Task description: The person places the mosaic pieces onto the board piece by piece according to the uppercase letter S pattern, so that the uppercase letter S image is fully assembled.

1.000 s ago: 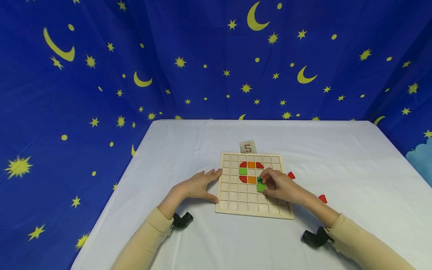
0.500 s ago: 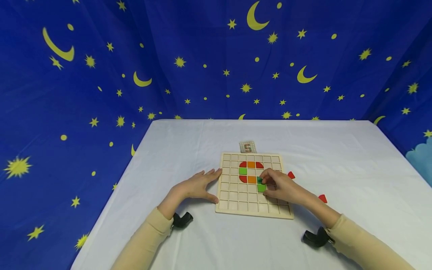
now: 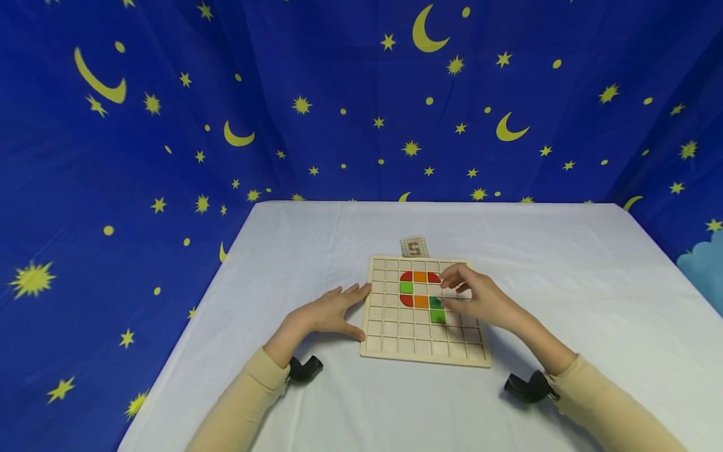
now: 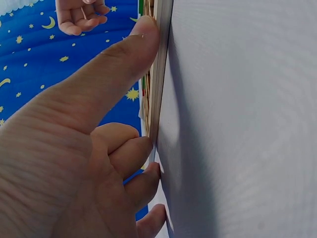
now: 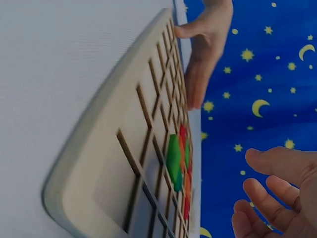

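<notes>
A wooden grid board (image 3: 391, 328) lies on the table. My left hand (image 3: 329, 312) rests at its left edge, thumb and fingers spread, the thumb on the rim in the left wrist view. Coloured tiles sit in the grid: red rounded corners, orange squares (image 3: 420, 302) and a light green square (image 3: 406, 287) on the left. A dark green tile (image 3: 435, 302) lies right of the lower orange one, with a light green square (image 3: 437, 316) below it. Over the board's right side hovers my right hand (image 3: 482, 302), fingers loosely bent and parted, nothing between them.
A small card (image 3: 415, 247) printed with an S-shaped pattern lies beyond the board's far edge. White cloth (image 3: 339, 232) covers the table, and a blue star-patterned curtain (image 3: 350, 75) surrounds it. A black wrist device (image 3: 528, 387) is at the right sleeve.
My right hand has let go of the dark green tile and lifted off it, fingers parting. Two loose red tiles right of the board are now hidden by that hand and arm. The left hand stays.
</notes>
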{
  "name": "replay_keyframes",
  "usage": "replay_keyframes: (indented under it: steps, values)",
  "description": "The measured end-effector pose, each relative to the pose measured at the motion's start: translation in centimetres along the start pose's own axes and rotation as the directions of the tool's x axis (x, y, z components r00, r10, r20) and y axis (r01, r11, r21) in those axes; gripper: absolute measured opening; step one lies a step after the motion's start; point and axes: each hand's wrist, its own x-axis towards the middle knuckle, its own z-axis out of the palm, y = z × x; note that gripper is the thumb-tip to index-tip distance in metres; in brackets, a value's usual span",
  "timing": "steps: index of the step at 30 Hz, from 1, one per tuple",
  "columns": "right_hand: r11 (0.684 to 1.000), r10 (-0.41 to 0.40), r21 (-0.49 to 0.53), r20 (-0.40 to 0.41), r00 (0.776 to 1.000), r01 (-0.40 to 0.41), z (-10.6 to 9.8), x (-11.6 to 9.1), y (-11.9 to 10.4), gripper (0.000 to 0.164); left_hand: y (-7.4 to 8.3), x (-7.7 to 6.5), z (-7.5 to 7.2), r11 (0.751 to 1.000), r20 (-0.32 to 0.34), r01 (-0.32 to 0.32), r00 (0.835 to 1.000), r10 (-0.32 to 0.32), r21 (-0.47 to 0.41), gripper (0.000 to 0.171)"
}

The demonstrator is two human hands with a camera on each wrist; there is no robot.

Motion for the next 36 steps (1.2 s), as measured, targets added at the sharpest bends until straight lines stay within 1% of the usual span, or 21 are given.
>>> replay_keyframes:
  steps: [4,9,14,18,23,27,30,36]
  values:
    - [0.999,0.036,-0.007,-0.040,0.999,-0.036,-1.0,-0.8,0.2,0.043,0.1,0.1,0.0,1.000,0.003,-0.002,1.000,0.002,-0.006,0.105]
    - [0.996,0.067,-0.055,-0.116,0.991,-0.074,-2.5,-2.4,0.9,0.045,0.2,0.0,-0.1,1.000,0.003,0.005,1.000,-0.005,-0.028,0.105]
    - [0.984,0.126,-0.102,-0.183,0.975,-0.147,-4.1,-4.5,1.6,0.045,0.3,-0.1,-0.1,0.999,-0.002,0.010,1.000,-0.010,-0.036,0.105]
    - [0.969,0.180,-0.128,-0.218,0.959,-0.211,-5.2,-6.2,2.1,0.043,0.4,-0.1,0.0,0.999,-0.011,0.004,1.000,-0.005,-0.037,0.105]
    - [0.956,0.216,-0.147,-0.240,0.947,-0.255,-6.0,-7.8,2.4,0.045,0.3,-0.2,0.0,0.999,-0.009,0.008,1.000,-0.008,-0.039,0.105]
    - [0.953,0.216,-0.157,-0.251,0.943,-0.260,-6.4,-9.3,2.8,0.044,0.3,-0.1,0.0,0.999,-0.010,0.009,1.000,-0.009,-0.038,0.105]
    - [0.950,0.228,-0.155,-0.245,0.942,-0.271,-6.3,-10.3,3.2,0.043,0.3,-0.1,0.0,0.999,-0.012,0.007,1.000,-0.007,-0.039,0.105]
    - [0.947,0.263,-0.126,-0.216,0.940,-0.294,-5.6,-12.1,4.2,0.044,0.4,-0.1,0.0,1.000,-0.011,0.005,1.000,-0.006,-0.030,0.105]
